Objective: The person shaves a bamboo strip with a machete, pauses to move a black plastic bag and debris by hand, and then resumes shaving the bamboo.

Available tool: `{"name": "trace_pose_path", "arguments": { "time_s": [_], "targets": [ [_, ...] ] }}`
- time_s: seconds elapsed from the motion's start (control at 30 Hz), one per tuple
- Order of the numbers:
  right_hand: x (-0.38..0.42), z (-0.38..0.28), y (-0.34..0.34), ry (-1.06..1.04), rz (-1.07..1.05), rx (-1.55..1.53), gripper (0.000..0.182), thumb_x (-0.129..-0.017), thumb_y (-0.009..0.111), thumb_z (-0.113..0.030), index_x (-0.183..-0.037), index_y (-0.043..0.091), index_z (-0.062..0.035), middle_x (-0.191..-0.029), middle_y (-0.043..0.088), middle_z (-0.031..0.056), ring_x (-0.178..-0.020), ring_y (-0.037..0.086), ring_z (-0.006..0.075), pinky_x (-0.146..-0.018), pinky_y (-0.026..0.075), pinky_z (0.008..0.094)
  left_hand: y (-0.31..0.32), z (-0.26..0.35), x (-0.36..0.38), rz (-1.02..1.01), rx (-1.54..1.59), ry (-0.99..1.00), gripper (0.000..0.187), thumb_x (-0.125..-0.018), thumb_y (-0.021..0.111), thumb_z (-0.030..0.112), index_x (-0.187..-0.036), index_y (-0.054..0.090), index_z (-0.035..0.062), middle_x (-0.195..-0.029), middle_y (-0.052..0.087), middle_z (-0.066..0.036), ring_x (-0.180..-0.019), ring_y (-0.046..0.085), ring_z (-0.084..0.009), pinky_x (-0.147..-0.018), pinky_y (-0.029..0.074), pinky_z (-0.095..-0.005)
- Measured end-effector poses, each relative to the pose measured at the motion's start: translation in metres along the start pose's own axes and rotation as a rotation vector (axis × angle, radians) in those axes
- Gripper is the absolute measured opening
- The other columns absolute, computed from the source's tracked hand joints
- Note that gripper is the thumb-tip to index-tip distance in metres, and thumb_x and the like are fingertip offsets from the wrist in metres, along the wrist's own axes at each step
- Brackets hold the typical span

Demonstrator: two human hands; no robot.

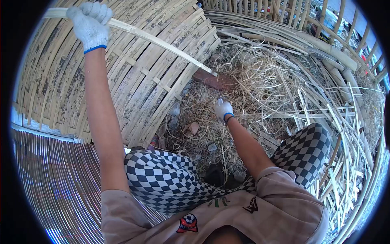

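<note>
My left hand (90,25), in a white knitted glove with a blue cuff, is raised at the upper left and closed around a long pale bamboo strip (160,42). The strip slants down to the right, its far end over a reddish-brown block (215,81) on the ground. My right hand (223,110), gloved the same way, is closed low in the middle on a knife (219,97). Its thin blade points up toward the strip's end; the handle is mostly hidden in the fist.
A woven bamboo panel (134,61) leans at the left, above corrugated sheeting (57,175). Curly shavings (264,77) cover the ground before me, with a few stones (194,128). Split bamboo strips (337,179) lie piled at the right, and a bamboo fence (296,14) stands behind.
</note>
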State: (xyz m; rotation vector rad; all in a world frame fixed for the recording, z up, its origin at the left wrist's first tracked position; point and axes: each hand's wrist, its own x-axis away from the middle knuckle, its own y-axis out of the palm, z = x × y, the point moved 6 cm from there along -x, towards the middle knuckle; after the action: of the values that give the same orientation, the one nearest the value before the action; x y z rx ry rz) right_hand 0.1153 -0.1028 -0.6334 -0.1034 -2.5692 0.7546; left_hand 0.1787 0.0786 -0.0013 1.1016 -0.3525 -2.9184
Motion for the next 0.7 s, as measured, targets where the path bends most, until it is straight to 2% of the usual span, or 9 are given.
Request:
{"name": "trace_pose_path", "arguments": {
  "time_s": [0.07, 0.17, 0.23, 0.33, 0.4, 0.47, 0.53, 0.63, 0.7],
  "targets": [
    [-0.022, 0.073, 0.020, 0.163, -0.042, 0.000, 0.052, -0.084, 0.068, -0.040, -0.118, 0.071, -0.0002, -0.111, 0.074, 0.0257, -0.106, 0.072, 0.0386, -0.090, 0.057, 0.0440, -0.015, -0.004, -0.006, -0.059, 0.011, -0.002, 0.054, -0.104, 0.041, 0.050, -0.062, 0.026, 0.0191, -0.057, 0.017, 0.003, -0.051, 0.011, -0.0145, -0.047, 0.014, -0.0321],
    [-0.011, 0.057, 0.009, 0.166, -0.109, 0.004, 0.051, -0.087, 0.067, -0.036, -0.118, 0.069, 0.0046, -0.124, 0.069, 0.0286, -0.108, 0.072, 0.0365, -0.089, 0.058, 0.0441, -0.016, -0.004, -0.010, -0.114, 0.014, -0.004, 0.056, -0.105, 0.039, 0.052, -0.063, 0.025, 0.0184, -0.057, 0.019, 0.002, -0.051, 0.011, -0.0144, -0.048, 0.013, -0.0328],
    [-0.058, 0.048, 0.048, -0.278, -0.029, 0.360, 0.037, -0.089, 0.067, -0.025, -0.116, 0.071, 0.0012, -0.134, 0.063, 0.0290, -0.103, 0.073, 0.0348, -0.087, 0.059, 0.0444, -0.018, -0.005, -0.013, -0.050, -0.002, 0.002, 0.058, -0.106, 0.036, 0.058, -0.065, 0.028, 0.0174, -0.057, 0.021, 0.002, -0.051, 0.011, -0.0143, -0.047, 0.013, -0.0327],
    [-0.035, -0.011, 0.035, -0.572, 0.148, 0.486, 0.033, -0.089, 0.067, -0.020, -0.116, 0.070, -0.0021, -0.122, 0.067, 0.0264, -0.093, 0.074, 0.0346, -0.083, 0.059, 0.0444, -0.011, -0.005, -0.004, 0.084, -0.021, 0.048, 0.061, -0.106, 0.031, 0.065, -0.070, 0.033, 0.0157, -0.058, 0.021, 0.001, -0.051, 0.013, -0.0142, -0.048, 0.014, -0.0324],
    [-0.018, -0.049, 0.012, -0.502, 0.168, 0.208, 0.032, -0.088, 0.066, -0.021, -0.114, 0.070, -0.0027, -0.108, 0.071, 0.0240, -0.088, 0.074, 0.0343, -0.080, 0.058, 0.0437, -0.010, -0.003, -0.005, 0.169, -0.016, 0.076, 0.062, -0.105, 0.030, 0.068, -0.073, 0.036, 0.0146, -0.059, 0.021, 0.002, -0.051, 0.013, -0.0141, -0.048, 0.015, -0.0321],
    [0.035, -0.102, -0.038, -0.210, -0.005, -0.292, 0.031, -0.087, 0.066, -0.022, -0.112, 0.070, -0.0025, -0.094, 0.073, 0.0214, -0.084, 0.074, 0.0335, -0.077, 0.057, 0.0426, -0.015, -0.006, -0.006, 0.248, 0.007, 0.077, 0.063, -0.105, 0.029, 0.069, -0.076, 0.038, 0.0137, -0.060, 0.020, 0.002, -0.052, 0.015, -0.0141, -0.049, 0.016, -0.0316],
    [0.045, -0.139, -0.045, -0.343, 0.006, -0.367, 0.031, -0.086, 0.065, -0.025, -0.104, 0.070, -0.0008, -0.084, 0.073, 0.0185, -0.080, 0.073, 0.0335, -0.075, 0.056, 0.0417, -0.022, -0.016, -0.022, 0.053, 0.098, 0.009, 0.067, -0.101, 0.033, 0.076, -0.076, 0.038, 0.0140, -0.060, 0.021, 0.003, -0.052, 0.015, -0.0139, -0.050, 0.017, -0.0308],
    [0.090, -0.190, -0.085, -0.468, -0.049, -0.415, 0.036, -0.084, 0.061, -0.027, -0.110, 0.071, -0.0040, -0.098, 0.072, 0.0275, -0.098, 0.068, 0.0473, -0.089, 0.055, 0.0482, -0.008, -0.020, -0.017, -0.192, 0.242, -0.138, 0.071, -0.094, 0.040, 0.082, -0.072, 0.036, 0.0151, -0.059, 0.022, 0.004, -0.051, 0.015, -0.0134, -0.049, 0.017, -0.0291],
    [0.112, -0.212, -0.106, -0.573, -0.002, -0.430, 0.035, -0.085, 0.061, -0.028, -0.111, 0.071, -0.0058, -0.098, 0.072, 0.0266, -0.099, 0.068, 0.0468, -0.087, 0.056, 0.0484, 0.002, -0.022, -0.012, -0.403, 0.309, -0.228, 0.073, -0.090, 0.041, 0.086, -0.068, 0.033, 0.0164, -0.057, 0.021, 0.005, -0.049, 0.016, -0.0129, -0.047, 0.019, -0.0279]
  ]
}}
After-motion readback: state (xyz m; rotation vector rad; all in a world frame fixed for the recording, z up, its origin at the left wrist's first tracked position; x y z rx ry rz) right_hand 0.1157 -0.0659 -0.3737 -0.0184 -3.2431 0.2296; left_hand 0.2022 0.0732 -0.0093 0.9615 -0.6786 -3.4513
